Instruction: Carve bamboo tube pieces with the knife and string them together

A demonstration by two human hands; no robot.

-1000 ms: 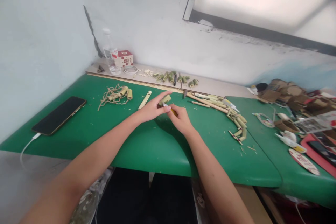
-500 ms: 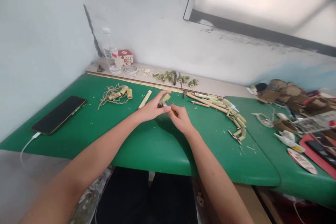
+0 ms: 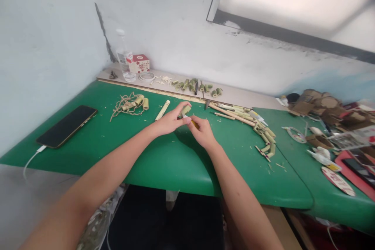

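In the head view, the left hand [image 3: 170,123] grips a short, rounded bamboo piece [image 3: 185,109] over the table's middle; the right hand [image 3: 204,133] closes around a yellow-handled knife [image 3: 194,124], blade at the bamboo. Fibrous twine [image 3: 116,106] tangles beside smooth, pale bamboo tubes [image 3: 145,104]. The tabletop [image 3: 166,160] is glossy green, the wall [image 3: 166,19] scuffed and whitish.
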